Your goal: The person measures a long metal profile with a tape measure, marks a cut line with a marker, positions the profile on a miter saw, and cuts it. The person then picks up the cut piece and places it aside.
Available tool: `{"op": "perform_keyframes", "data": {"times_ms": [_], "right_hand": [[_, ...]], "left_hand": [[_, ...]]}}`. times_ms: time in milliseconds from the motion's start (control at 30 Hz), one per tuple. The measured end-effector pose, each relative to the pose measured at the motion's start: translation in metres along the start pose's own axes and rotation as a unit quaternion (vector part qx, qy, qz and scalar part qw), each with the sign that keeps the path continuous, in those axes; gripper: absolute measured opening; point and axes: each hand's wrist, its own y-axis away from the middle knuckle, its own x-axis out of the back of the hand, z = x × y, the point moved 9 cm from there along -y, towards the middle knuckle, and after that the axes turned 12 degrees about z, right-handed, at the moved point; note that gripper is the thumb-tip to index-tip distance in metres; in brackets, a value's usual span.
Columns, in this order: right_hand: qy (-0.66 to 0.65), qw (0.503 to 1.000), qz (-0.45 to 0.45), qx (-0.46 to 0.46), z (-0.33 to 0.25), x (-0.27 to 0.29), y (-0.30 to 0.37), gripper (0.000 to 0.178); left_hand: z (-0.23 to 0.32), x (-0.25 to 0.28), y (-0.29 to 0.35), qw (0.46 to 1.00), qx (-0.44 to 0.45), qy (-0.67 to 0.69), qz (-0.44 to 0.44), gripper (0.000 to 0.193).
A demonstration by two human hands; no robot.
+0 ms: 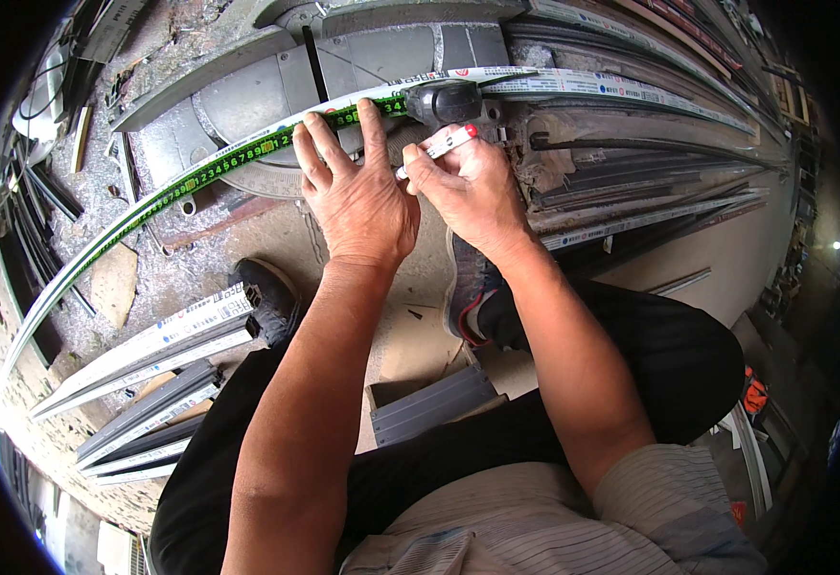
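A workshop where profiles are cut is indicated. A slotted metal saw bed [362, 62] with a raised fence [195, 77] and a curved scale [271, 179] is set low to the ground. Long dark profiles [645, 172] and white-filmed strips [621, 86] are piled at the right, and shorter lengths [161, 335] are laid at the left. Grey grit [180, 43] is scattered around the bed, where a tape measure [233, 163] and a marker pen [448, 143] are being used.
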Motion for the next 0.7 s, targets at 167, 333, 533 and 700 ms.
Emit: {"op": "perform_keyframes", "data": {"times_ms": [167, 333, 533, 700], "right_hand": [[-0.051, 0.996, 0.01, -0.073, 0.013, -0.007, 0.003, 0.026], [-0.085, 0.99, 0.068, -0.094, 0.022, -0.002, 0.005, 0.027], [-0.218, 0.917, 0.217, -0.253, 0.077, 0.036, 0.025, 0.032], [-0.167, 0.898, 0.204, -0.352, 0.144, 0.031, 0.045, 0.027]], "left_hand": [[-0.002, -0.002, 0.0, 1.0, 0.003, -0.011, -0.01, 0.088], [-0.001, -0.002, -0.001, 1.0, 0.004, -0.014, -0.017, 0.092], [0.0, 0.002, -0.004, 0.999, 0.006, -0.024, -0.03, 0.096], [0.001, 0.003, -0.004, 0.999, 0.008, -0.021, -0.039, 0.096]]}}
